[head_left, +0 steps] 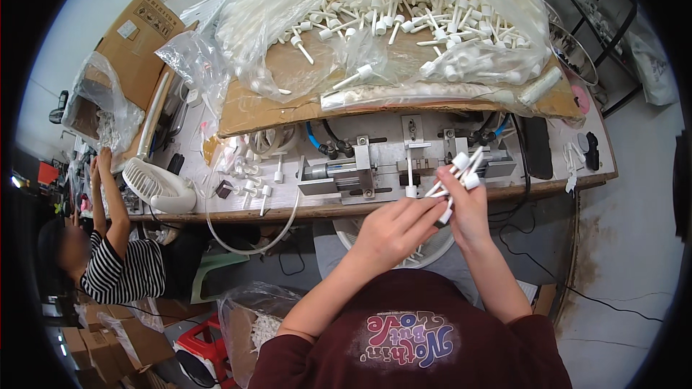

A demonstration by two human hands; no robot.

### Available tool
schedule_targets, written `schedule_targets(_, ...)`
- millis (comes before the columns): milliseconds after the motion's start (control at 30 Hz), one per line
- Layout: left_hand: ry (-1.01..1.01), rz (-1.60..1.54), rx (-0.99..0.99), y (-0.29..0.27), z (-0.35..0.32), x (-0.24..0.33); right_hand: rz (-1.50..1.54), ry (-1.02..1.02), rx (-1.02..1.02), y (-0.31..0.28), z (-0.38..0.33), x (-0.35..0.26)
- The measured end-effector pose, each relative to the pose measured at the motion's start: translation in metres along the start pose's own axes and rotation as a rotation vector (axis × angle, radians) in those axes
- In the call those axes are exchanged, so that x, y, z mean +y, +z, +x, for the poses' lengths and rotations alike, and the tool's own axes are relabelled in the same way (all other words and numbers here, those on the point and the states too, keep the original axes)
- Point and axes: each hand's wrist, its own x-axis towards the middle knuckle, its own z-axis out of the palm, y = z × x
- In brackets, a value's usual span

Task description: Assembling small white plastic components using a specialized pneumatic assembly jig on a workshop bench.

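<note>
Pump Tubes Held at the Surface's Front Edge

Right hand (pixel 468 205) fingers grip a fan of white pump tubes (pixel 461 169) above the surface (pixel 432 191) edge; left hand (pixel 393 227) fingers pinch one tube's lower end. Open room lies below; the fixture (pixel 346 173) is partly hidden

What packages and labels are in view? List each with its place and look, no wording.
Cardboard box: upper left, brown, tilted, with a white label and black handling symbols.
Large clear plastic bag: top centre on a cardboard sheet, full of white pump parts.
Small clear bag: beside the box, crumpled.
Bag on the floor: lower centre, clear, holding white pieces.
Stacked cartons: lower left, brown.
</note>
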Motion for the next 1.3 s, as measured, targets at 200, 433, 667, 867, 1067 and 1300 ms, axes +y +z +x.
schedule_targets(200, -0.141, -0.373, -0.029, -0.001, -0.006, 0.0, -0.067, 0.095, -0.038, 0.009, -0.004, -0.006)
schedule_targets(433, -0.418, -0.233, 0.067, 0.005, -0.018, -0.004, -0.043, -0.087, 0.045, -0.004, 0.005, -0.025)
schedule_targets(667, -0.249, 0.251, -0.014, 0.036, -0.027, -0.026, -0.094, -0.109, -0.042, -0.014, -0.006, -0.019)
schedule_targets(867, -0.253, 0.239, -0.079, 0.031, -0.016, -0.036, -0.288, -0.202, -0.032, -0.013, -0.014, -0.021)
schedule_targets(1067, -0.26, 0.207, -0.074, 0.027, -0.013, -0.034, -0.879, -0.851, -0.108, -0.016, -0.011, -0.018)
schedule_targets(1300, -0.65, -0.953, -0.011, -0.001, -0.003, -0.014, -1.231, -1.282, -0.305, -0.022, -0.006, -0.015)
